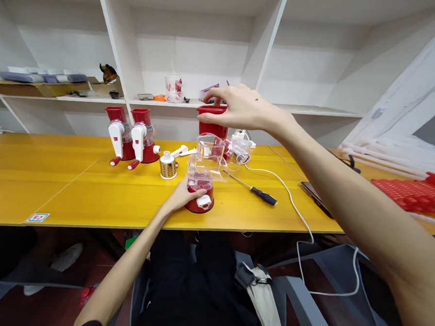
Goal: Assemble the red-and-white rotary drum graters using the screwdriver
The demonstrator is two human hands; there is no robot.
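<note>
My left hand (182, 194) is closed around the red base (200, 204) of a rotary grater near the table's front edge. A clear plastic housing (208, 157) sits on top of that base. Above it, my right hand (238, 105) grips a red hopper (212, 126) by its rim, thumb on the near side. Whether the hopper's lower end touches the housing, I cannot tell. Left of the base stands a metal grating drum (168, 166) with a white top. A screwdriver (263, 195) with a dark handle lies to the right.
Two assembled rotary graters (119, 133) stand at the back left. Behind my hands are further clear parts (240, 148). A white cable (282, 180) runs over the table's front edge. At the right lie a phone (316, 198) and red bubbled material (416, 193). White shelving (194, 40) rises behind.
</note>
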